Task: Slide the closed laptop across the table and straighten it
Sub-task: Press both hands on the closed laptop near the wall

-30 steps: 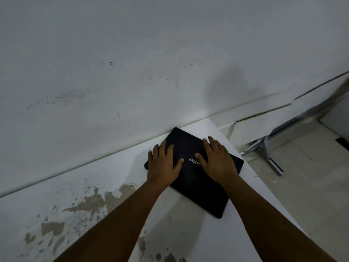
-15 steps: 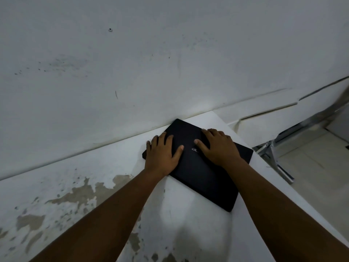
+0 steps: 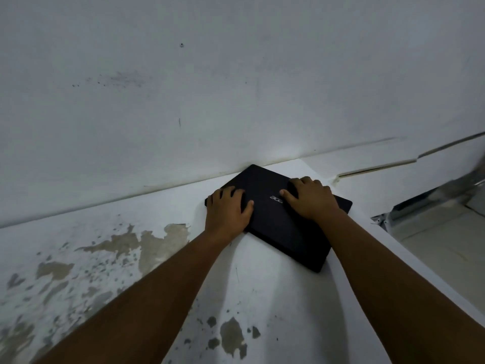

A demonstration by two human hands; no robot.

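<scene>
The closed black laptop (image 3: pixel 286 232) lies on the white table (image 3: pixel 262 290), turned at an angle, with its far corner against the wall. My left hand (image 3: pixel 228 211) rests on the laptop's left corner, fingers bent over the edge there. My right hand (image 3: pixel 309 198) presses on the lid to the right of the silver logo, its fingers curled. Both forearms reach in from the bottom of the view, and the right forearm hides part of the laptop's right side.
A stained white wall (image 3: pixel 183 101) rises right behind the table. The tabletop has peeled brown patches (image 3: pixel 157 245) on the left. The table's right edge runs close to the laptop, and beyond it lie a tiled floor (image 3: pixel 441 248) and a metal frame (image 3: pixel 430 200).
The fingers of both hands have curled from flat to bent on the lid. The laptop has shifted slightly to the right along the wall, still at an angle.
</scene>
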